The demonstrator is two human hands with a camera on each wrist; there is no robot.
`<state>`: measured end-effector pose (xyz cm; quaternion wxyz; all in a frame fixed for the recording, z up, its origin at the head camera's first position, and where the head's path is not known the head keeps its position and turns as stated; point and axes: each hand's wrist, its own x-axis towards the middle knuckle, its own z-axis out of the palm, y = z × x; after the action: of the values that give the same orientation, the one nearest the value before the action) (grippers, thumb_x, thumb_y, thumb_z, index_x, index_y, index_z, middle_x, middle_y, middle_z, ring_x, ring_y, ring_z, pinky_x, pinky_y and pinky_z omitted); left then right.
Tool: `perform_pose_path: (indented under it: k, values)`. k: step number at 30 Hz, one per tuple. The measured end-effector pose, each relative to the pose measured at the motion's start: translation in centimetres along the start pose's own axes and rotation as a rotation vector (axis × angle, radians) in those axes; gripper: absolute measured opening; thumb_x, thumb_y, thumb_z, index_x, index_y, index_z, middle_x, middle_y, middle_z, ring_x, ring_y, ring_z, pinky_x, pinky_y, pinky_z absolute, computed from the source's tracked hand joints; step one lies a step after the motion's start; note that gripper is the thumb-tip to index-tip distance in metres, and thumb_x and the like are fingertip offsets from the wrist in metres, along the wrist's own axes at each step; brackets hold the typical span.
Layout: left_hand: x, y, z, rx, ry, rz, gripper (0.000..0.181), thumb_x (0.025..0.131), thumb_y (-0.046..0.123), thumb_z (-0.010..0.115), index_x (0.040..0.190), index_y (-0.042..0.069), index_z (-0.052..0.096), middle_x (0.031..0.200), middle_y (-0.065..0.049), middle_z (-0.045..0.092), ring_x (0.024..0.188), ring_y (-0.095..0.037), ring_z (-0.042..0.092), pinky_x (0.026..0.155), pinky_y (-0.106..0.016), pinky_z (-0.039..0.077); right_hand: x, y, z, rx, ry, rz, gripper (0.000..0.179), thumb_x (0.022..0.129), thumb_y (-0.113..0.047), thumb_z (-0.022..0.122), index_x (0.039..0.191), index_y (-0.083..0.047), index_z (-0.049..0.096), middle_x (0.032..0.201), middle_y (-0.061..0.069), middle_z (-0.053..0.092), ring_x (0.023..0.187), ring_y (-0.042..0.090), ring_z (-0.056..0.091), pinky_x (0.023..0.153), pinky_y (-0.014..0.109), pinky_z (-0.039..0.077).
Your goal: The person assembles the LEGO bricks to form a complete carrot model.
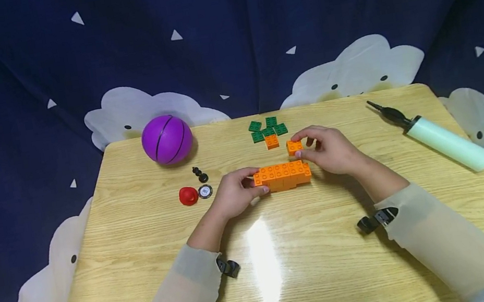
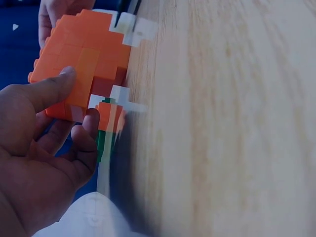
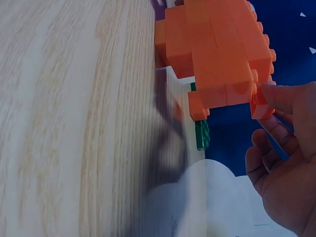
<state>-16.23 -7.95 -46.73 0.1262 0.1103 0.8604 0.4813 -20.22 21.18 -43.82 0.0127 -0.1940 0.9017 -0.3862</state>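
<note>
With thumb and fingers, my left hand [image 1: 235,192] grips the left end of a block built of orange toy bricks [image 1: 283,178]; its studs face up and its lower edge is stepped. In the left wrist view the thumb lies across the side of the orange block [image 2: 84,59]. My right hand [image 1: 332,150] pinches a single orange brick [image 1: 294,147] just behind the block's right end. The right wrist view shows this loose brick [image 3: 261,106] between thumb and fingertips, close to the block's studs; whether they touch, I cannot tell.
Behind the block lie another orange brick [image 1: 271,141] and several green bricks [image 1: 267,130]. At left are a purple ball [image 1: 167,139], a black chess-like piece [image 1: 200,175], a red hat-shaped piece [image 1: 188,196] and a round chip [image 1: 205,191]. A hand pump [image 1: 449,142] lies far right.
</note>
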Motion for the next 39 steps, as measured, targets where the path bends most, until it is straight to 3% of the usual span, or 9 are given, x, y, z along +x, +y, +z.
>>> perform_pose_path:
  k: [17, 32, 39]
  values:
    - [0.1, 0.1, 0.0, 0.011, 0.0, -0.004, 0.052, 0.086, 0.022, 0.088, 0.133, 0.012, 0.07, 0.099, 0.0, 0.07, 0.09, -0.018, 0.064, 0.079, -0.035, 0.053, -1.3, -2.2, 0.1, 0.046, -0.012, -0.014, 0.032, 0.095, -0.023, 0.078, 0.126, -0.023, 0.072, 0.124, -0.005, 0.067, 0.095, 0.021, 0.055, 0.08, 0.041, 0.048]
    - [0.1, 0.1, 0.1, 0.005, -0.004, -0.001, 0.05, 0.086, 0.021, 0.088, 0.132, 0.012, 0.071, 0.102, -0.002, 0.071, 0.091, -0.018, 0.065, 0.08, -0.035, 0.054, -2.5, -3.2, 0.7, 0.002, -0.013, -0.112, 0.031, 0.095, -0.024, 0.078, 0.126, -0.021, 0.072, 0.129, 0.0, 0.068, 0.101, 0.023, 0.059, 0.081, 0.041, 0.051]
    - [0.0, 0.1, 0.0, 0.016, -0.002, -0.005, 0.051, 0.086, 0.022, 0.088, 0.133, 0.012, 0.07, 0.102, -0.001, 0.071, 0.09, -0.018, 0.065, 0.08, -0.035, 0.054, -2.8, -3.3, 1.1, -0.019, 0.004, -0.159, 0.03, 0.096, -0.024, 0.077, 0.126, -0.02, 0.072, 0.131, 0.001, 0.068, 0.105, 0.024, 0.059, 0.082, 0.047, 0.053]
